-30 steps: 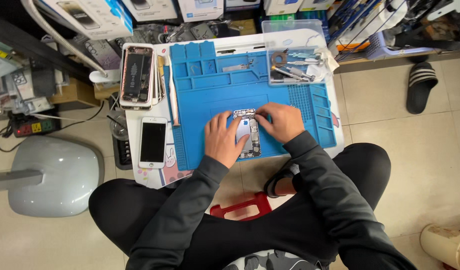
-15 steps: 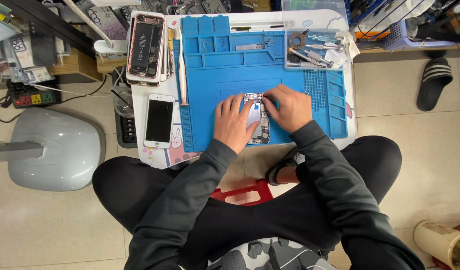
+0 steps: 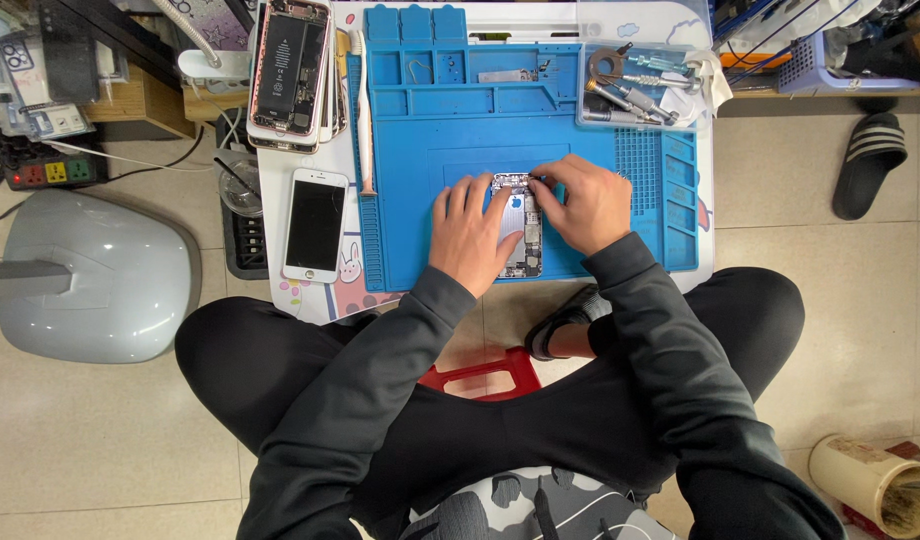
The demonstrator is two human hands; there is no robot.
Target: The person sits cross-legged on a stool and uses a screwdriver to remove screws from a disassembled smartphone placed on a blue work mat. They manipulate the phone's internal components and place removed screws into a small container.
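Far left, upper frame: power strip (image 3: 42, 172) with coloured sockets, on the floor beside a wooden shelf.

Left, mid frame: grey rounded lamp base (image 3: 98, 277) on the tiled floor.

Upper left of centre: stack of opened phones (image 3: 291, 72), the top one showing its black battery, on the white bench (image 3: 310, 295).

Left of centre: white phone (image 3: 314, 224), dark screen up, lying flat on the bench just beside the left edge of the blue mat (image 3: 460, 120).

Centre: blue mat with moulded compartments along its top and right side; it covers most of the bench.

Centre, lower part of the mat: opened phone body (image 3: 521, 228), insides facing up, lying flat between the two hands.

Centre: left hand (image 3: 472, 232), palm down, fingers spread and pressed on the left side of the phone body, steadying it rather than closed around it.

Right of centre: right hand (image 3: 582, 203), fingers pinched together at the top edge of the phone body; whether they grip a small tool or part cannot be told.

Upper right of centre: clear tray (image 3: 635, 85) holding metal tools, at the mat's top right corner.

Lower centre: red stool (image 3: 485, 377), seen between the person's legs.

Right, upper frame: black striped sandal (image 3: 868, 162) on the floor.

Lower right corner: tan cylinder-shaped bin (image 3: 865, 478).
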